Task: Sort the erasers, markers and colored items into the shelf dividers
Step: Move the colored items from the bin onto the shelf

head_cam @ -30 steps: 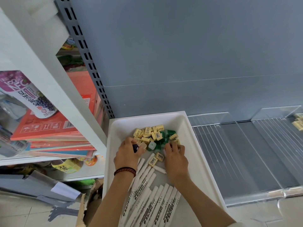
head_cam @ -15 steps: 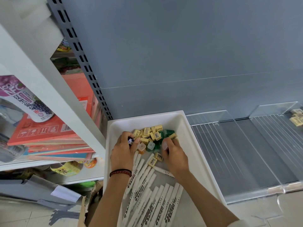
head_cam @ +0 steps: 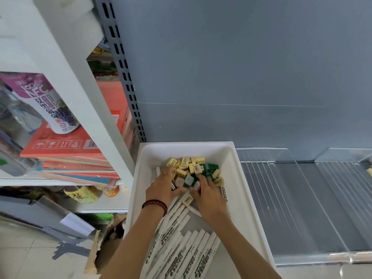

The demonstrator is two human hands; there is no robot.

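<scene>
White bin (head_cam: pixel 181 152) mostly full, shelf dividers (head_cam: pixel 298 174) nearly bare

Head view: left grip (head_cam: pixel 163 188) and right grip (head_cam: pixel 211 196) rest mid-frame on the erasers (head_cam: pixel 185 163) and colored items (head_cam: pixel 189 180). Can't tell if either's pinching anything. Markers (head_cam: pixel 181 244) lie unsorted, bottom centre.

"Any txt legible?"

"'NFC' in white on the purple bottle (head_cam: pixel 46 101), Chinese chars below. Orange box (head_cam: pixel 66 146): 4 handling pictograms + barcode."

"Markers (head_cam: pixel 181 248)?"

"Black print along each, too blurry to read. Erasers (head_cam: pixel 185 161): tiny barcode stickers, illegible."
</scene>
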